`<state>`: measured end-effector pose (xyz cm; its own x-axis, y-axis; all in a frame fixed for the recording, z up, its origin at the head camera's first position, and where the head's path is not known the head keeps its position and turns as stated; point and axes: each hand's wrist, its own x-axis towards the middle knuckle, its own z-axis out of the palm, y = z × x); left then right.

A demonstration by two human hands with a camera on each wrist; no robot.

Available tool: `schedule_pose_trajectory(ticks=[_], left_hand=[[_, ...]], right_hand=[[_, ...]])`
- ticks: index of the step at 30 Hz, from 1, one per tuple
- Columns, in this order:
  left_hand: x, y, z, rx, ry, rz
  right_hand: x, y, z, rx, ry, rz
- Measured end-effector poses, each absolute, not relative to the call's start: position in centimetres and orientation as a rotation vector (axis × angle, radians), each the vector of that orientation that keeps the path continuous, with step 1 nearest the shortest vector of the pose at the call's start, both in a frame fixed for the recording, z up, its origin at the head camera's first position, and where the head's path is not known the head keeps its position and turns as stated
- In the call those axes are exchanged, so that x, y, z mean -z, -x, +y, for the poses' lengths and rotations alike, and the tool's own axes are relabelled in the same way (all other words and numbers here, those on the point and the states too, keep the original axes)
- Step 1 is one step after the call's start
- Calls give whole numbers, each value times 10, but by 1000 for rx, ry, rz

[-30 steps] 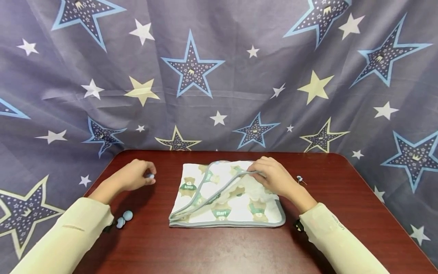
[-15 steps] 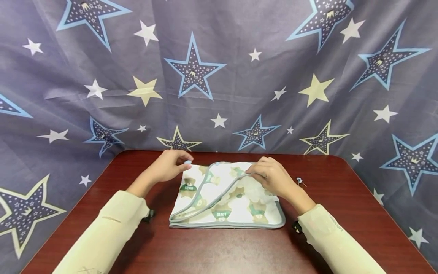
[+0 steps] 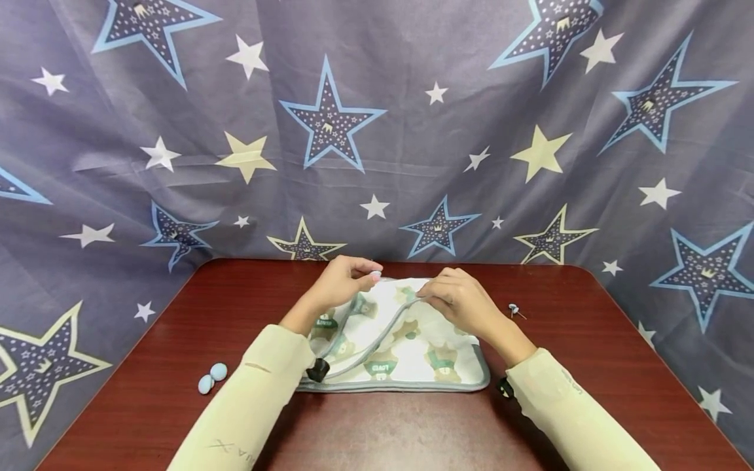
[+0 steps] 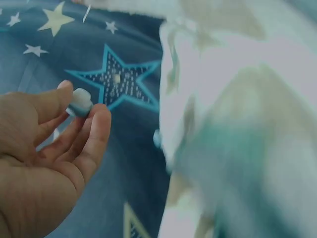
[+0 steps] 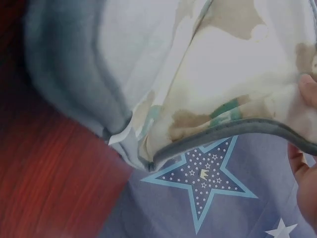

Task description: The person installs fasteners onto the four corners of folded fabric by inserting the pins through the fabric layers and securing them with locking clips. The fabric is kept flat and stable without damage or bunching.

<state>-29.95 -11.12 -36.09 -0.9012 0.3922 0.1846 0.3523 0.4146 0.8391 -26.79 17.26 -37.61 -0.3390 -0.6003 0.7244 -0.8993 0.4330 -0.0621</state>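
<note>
Left hand (image 3: 341,282) and right hand (image 3: 456,302) pinching

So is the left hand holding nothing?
No, the left hand pinches a small pale blue pin between its thumb and fingertips, up near the cloth.

My left hand (image 3: 341,282) is now over the far edge of the bear-print cloth (image 3: 412,356), close to my right hand (image 3: 456,302); a second ago it sat out on the bare bench (image 3: 589,366) to the left. It brings the small blue-and-white pin (image 3: 375,275) along in its fingertip grip. My left sleeve (image 3: 259,386) now crosses the cloth's near left corner. Two blue buttons (image 3: 212,378) show again on the bench.
</note>
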Motion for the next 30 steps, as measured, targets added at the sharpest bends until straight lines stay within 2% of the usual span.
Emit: schedule_pose_trajectory(ticks=[10,30], left_hand=[[379,300,-67,-2005,-408,2185],[391,295,-47,-2101,-426,1995]], right_hand=[[376,266,169,-621,-1255,-2094],[383,269,171,-610,-1270,-2074]])
